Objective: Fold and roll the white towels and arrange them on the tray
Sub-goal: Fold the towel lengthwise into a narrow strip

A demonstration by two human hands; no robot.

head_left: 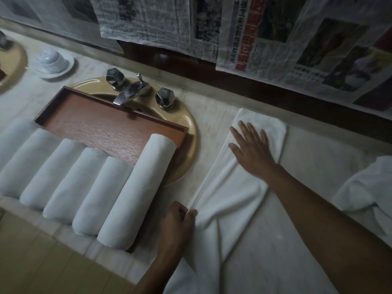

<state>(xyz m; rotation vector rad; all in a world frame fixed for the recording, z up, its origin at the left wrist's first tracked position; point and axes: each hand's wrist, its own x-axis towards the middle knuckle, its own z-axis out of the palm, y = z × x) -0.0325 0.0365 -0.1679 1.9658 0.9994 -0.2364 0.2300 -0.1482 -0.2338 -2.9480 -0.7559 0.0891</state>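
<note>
A white towel, folded into a long strip, lies on the counter right of the sink. My right hand presses flat on its far part with fingers spread. My left hand pinches the strip's left edge near the counter front. A brown wooden tray sits across the sink. Several rolled white towels lie side by side on its near part.
A tan sink with a chrome faucet and two dark knobs lies under the tray. An upturned white cup on a saucer stands far left. A loose white towel pile lies at right. Newspapers cover the wall.
</note>
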